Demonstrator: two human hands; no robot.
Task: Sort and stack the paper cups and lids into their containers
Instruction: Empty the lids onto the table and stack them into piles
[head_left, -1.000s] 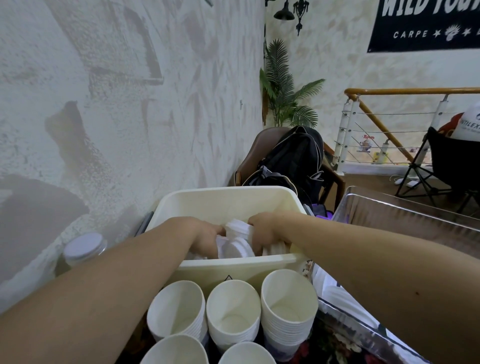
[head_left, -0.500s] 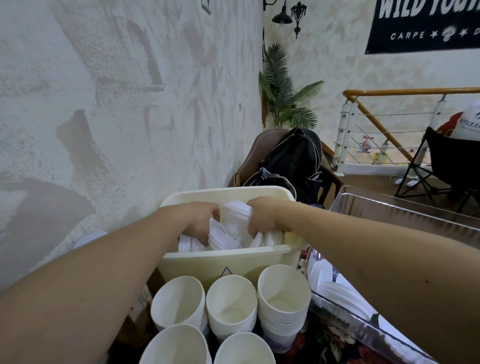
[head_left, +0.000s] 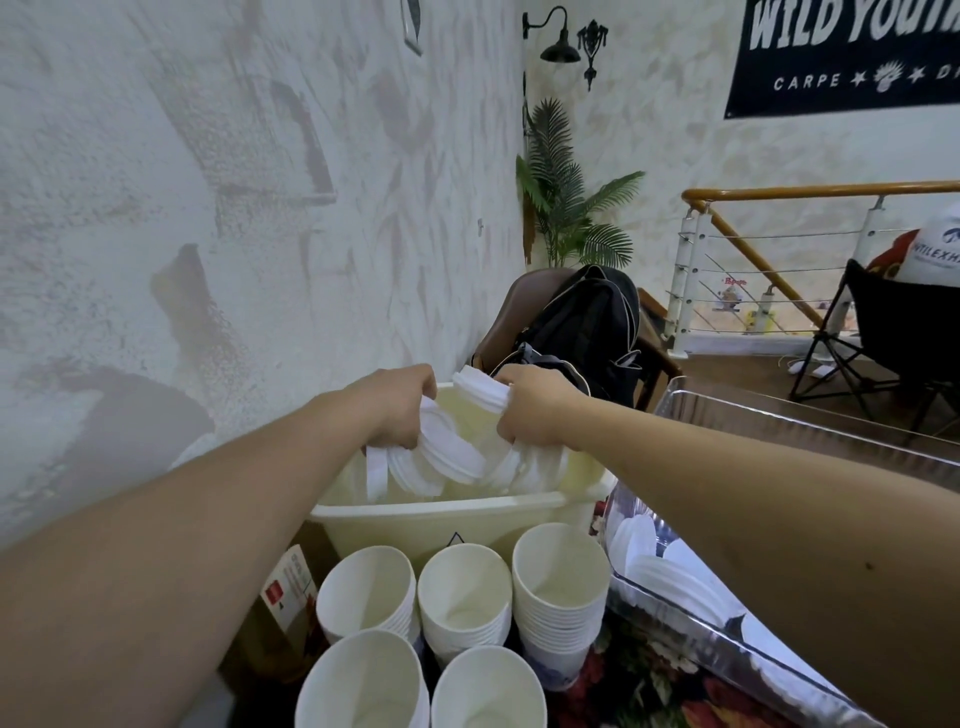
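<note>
Gripping lids (head_left: 451, 457) — two hands, five cup stacks (head_left: 560, 592)

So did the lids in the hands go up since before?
Yes. The lids have come up: earlier they sat low inside the tub, now both hands lift them above its near rim, the top ones level with its far rim.

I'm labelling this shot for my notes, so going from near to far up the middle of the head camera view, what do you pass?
Stacks of paper cups → near wall of the cream bin → white lids gripped between the left hand and right hand → black backpack on a chair → potted palm.
</note>
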